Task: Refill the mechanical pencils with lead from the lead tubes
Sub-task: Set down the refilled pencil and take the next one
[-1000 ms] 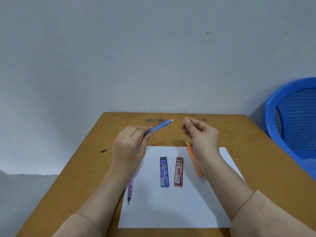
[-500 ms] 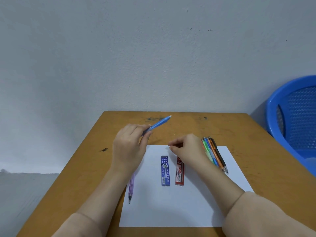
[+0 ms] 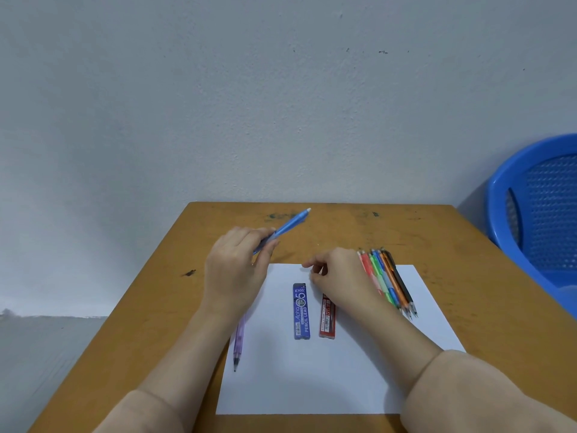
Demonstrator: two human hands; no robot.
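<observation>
My left hand (image 3: pixel 234 276) grips a blue mechanical pencil (image 3: pixel 290 225) above the table, its white-tipped end pointing up and to the right. My right hand (image 3: pixel 340 276) rests low over the white paper (image 3: pixel 312 379), fingers curled, thumb and forefinger close together; nothing shows between them. It covers the top of the red lead tube (image 3: pixel 327 320). The blue lead tube (image 3: pixel 301 310) lies just left of the red one. A purple pencil (image 3: pixel 239 345) lies on the paper's left edge, partly under my left wrist. Several coloured pencils (image 3: pixel 390 279) lie side by side right of my right hand.
The paper sits on a small wooden table (image 3: pixel 468 260) pushed against a grey wall. A blue plastic chair (image 3: pixel 537 214) stands beyond the table's right edge.
My right hand dropped from beside the blue pencil's end down to the paper by the red tube, uncovering the row of pencils. My left hand kept holding the blue pencil.
</observation>
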